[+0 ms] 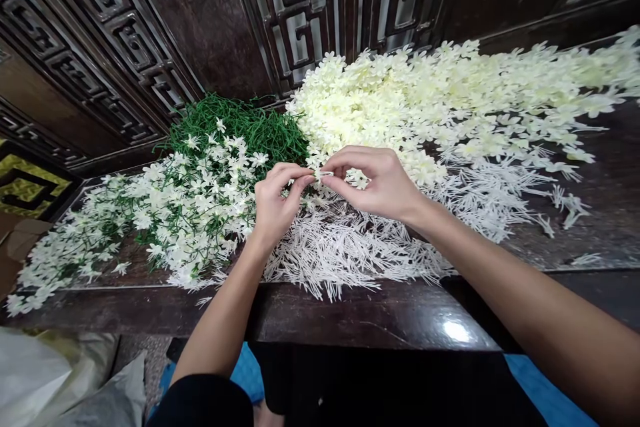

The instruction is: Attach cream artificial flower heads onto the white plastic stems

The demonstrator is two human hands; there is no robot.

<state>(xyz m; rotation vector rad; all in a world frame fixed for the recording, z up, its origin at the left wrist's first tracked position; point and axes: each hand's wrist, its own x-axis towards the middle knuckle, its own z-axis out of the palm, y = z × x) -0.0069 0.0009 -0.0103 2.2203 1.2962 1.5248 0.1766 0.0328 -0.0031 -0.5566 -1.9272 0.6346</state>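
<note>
My left hand (280, 197) and my right hand (375, 180) meet fingertip to fingertip above the piles, each in a pinch. Between them is a small white stamen piece (327, 173), which the right thumb and forefinger grip. What the left fingertips pinch is mostly hidden. Under the hands spreads a heap of white spiky stamen pieces (345, 253). Behind the right hand lie many pale yellow-white artificial petals (380, 100). Green plastic stems (240, 123) are piled behind the left hand, and assembled white flowers with green stems (195, 207) lie to its left.
Everything lies on a dark, glossy wooden bench (350, 320) with a carved lattice back (300, 13). Pale plastic bags (65, 373) sit below at the left, near a cardboard box (20, 240). A few loose stamen pieces lie at the right (585, 259).
</note>
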